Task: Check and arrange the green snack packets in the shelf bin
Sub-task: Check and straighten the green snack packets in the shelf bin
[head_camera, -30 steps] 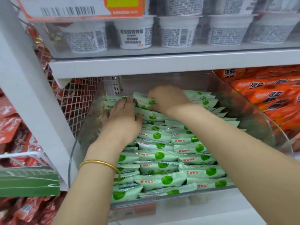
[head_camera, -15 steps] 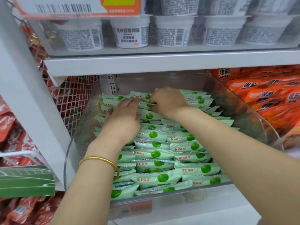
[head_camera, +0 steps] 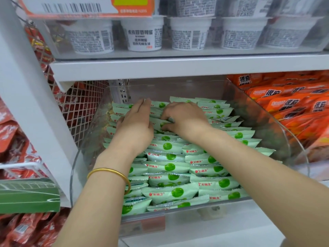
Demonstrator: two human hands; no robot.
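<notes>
Several white tubs [head_camera: 142, 34] stand above the green packets [head_camera: 169, 166], orange packets [head_camera: 288, 104] rightward.

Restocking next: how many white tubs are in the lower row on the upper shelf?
5, side by side: leftmost tub, second, middle, fourth, rightmost. Others stacked above are cut off.

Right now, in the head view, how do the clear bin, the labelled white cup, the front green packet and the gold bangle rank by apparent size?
1. Clear bin: largest.
2. Labelled white cup and front green packet: look alike; the packet is nearer, so unranked.
3. Gold bangle: smallest.
</notes>
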